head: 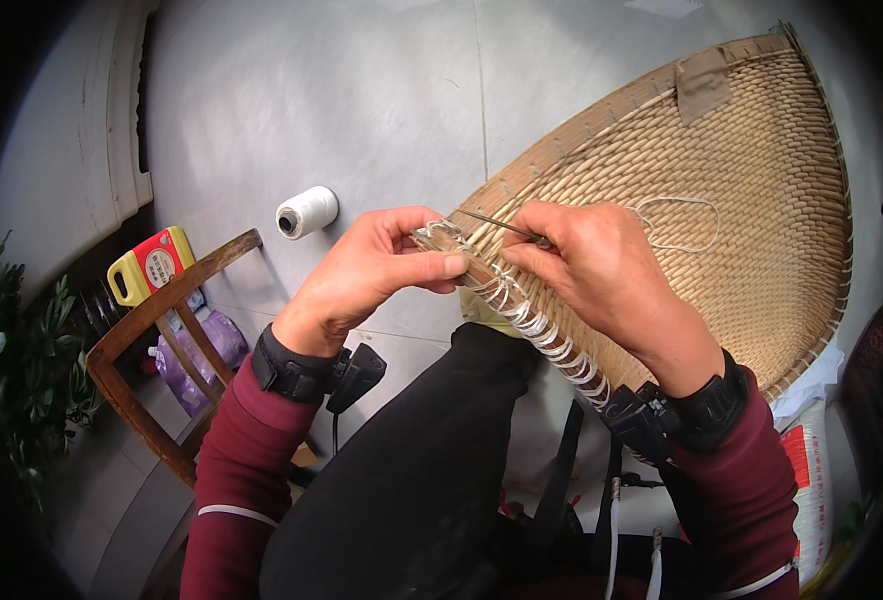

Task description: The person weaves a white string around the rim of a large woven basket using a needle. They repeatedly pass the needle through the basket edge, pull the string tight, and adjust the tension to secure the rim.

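Note:
A large woven winnowing basket [741, 172] rests across my lap, its near rim bound to a wooden strip [479, 271] with white cord [539, 326]. My left hand [381, 262] pinches the rim's left corner between thumb and fingers. In my right hand [591, 255] is a thin metal awl or large needle [498, 223], its tip pointing left towards that corner. A loop of loose white cord [717, 225] lies on the weave beyond my right hand. A brown cloth patch [700, 82] covers part of the far rim.
A spool of white thread [312, 210] lies on the grey floor [381, 97]. To my left stand a wooden chair [134, 390], a yellow jug [149, 262], a purple pouch [209, 360] and a leafy plant [36, 360]. A printed white sack [809, 480] stands at the right.

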Demonstrator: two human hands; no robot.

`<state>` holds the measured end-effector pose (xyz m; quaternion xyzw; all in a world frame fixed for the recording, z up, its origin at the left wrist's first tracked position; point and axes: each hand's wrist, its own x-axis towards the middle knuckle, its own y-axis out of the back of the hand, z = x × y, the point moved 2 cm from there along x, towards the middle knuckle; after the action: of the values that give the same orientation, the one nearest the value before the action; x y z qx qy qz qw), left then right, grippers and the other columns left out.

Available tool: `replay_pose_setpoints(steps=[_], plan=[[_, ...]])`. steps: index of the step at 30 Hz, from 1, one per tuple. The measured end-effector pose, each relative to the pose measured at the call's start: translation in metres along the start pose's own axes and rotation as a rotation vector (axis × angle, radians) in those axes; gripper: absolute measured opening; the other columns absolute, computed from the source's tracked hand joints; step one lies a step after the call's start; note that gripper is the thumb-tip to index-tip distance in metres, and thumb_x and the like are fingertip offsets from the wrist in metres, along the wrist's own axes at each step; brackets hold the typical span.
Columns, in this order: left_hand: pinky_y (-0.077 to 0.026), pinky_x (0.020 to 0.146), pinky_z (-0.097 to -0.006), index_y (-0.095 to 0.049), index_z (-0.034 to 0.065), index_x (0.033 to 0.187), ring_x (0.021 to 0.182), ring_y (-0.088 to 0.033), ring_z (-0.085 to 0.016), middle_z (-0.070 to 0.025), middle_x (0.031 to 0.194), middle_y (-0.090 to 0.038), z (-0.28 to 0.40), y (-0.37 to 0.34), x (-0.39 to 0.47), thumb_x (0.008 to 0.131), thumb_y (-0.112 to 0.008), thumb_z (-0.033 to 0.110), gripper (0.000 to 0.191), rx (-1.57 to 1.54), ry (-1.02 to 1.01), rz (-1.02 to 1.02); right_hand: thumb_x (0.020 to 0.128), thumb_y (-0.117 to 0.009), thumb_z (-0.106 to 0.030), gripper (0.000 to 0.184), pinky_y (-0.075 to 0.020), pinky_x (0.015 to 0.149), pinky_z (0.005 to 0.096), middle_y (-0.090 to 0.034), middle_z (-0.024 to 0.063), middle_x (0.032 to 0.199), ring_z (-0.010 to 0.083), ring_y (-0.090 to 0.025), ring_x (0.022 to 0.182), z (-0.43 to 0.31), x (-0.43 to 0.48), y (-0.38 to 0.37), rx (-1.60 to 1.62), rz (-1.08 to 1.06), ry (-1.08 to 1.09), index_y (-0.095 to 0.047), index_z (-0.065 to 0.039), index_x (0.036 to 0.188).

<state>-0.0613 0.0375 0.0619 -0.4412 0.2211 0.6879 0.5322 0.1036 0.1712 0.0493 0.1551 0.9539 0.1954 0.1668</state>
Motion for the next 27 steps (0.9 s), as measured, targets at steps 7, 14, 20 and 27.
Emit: replay_pose_setpoints(steps=[7,14,20,27], plan=[[-0.053,0.08,-0.0244,-0.065,0.0001,0.11,0.085,-0.065,-0.009,-0.0037,0.095,-0.07,0.0,-0.001,0.002,0.084,-0.075,0.016,0.032,-0.005,-0.006,-0.02,0.084,-0.064,-0.016,0.01,-0.0487,0.057,0.0426,-0.061,0.0134,0.068,0.0336,-0.062,0.065,0.004,-0.002,-0.009,0.059,0.066,0.002,-0.064,-0.006,0.084],[-0.055,0.077,-0.0252,-0.061,-0.0009,0.115,0.085,-0.066,-0.011,-0.0048,0.093,-0.069,-0.001,-0.004,0.002,0.084,-0.074,0.011,0.035,-0.007,-0.016,0.008,0.08,-0.069,-0.013,0.011,-0.0492,0.056,0.0369,-0.063,0.0109,0.08,0.03,-0.061,0.062,0.006,-0.006,-0.012,0.063,0.079,-0.004,-0.063,-0.005,0.083],[-0.057,0.071,-0.0254,-0.058,0.0014,0.122,0.082,-0.067,-0.014,-0.0067,0.094,-0.066,0.014,-0.009,-0.001,0.084,-0.072,0.009,0.041,0.038,-0.256,0.006,0.069,-0.08,-0.019,0.025,-0.0516,0.059,0.0316,-0.062,0.0103,0.102,0.0242,-0.062,0.075,-0.014,-0.089,0.005,-0.097,0.457,-0.008,-0.059,-0.007,0.077],[-0.055,0.079,-0.0241,-0.062,-0.0003,0.116,0.089,-0.065,-0.01,-0.0057,0.099,-0.068,0.071,-0.011,-0.058,0.081,-0.077,0.01,0.04,0.301,-0.306,-0.28,0.071,-0.069,-0.005,0.021,-0.0519,0.058,0.0342,-0.064,0.0062,0.094,0.024,-0.063,0.074,-0.065,-0.154,-0.005,-0.499,0.414,-0.017,-0.053,-0.008,0.085]])
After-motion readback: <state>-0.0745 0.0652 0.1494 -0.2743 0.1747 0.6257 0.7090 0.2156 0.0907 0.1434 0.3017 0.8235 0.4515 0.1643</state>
